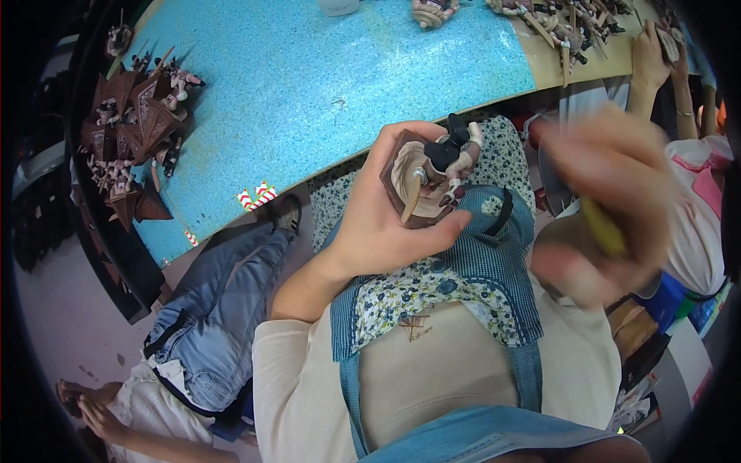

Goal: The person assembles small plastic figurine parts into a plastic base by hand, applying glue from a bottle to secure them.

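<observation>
My left hand point(390, 216) is wrapped round a small painted figurine point(428, 174) above my lap. The figurine has a dark brown angular base, a hollow cream part, a black piece on top and a tan stick-like piece. Its upper side faces me, and my thumb presses on the near edge. To the right of it, my right hand point(610, 201) is raised and badly smeared by motion. A yellow thing point(604, 226) shows among its blurred fingers; its kind cannot be made out.
Ahead lies a blue-topped table point(332, 92) with a curved front edge. Brown-based figurines point(131, 123) crowd its left end, and more figurines point(571, 27) lie at the far right. Another figurine point(434, 11) stands at the back. Co-workers sit left and right; one hand point(652, 58) holds a piece.
</observation>
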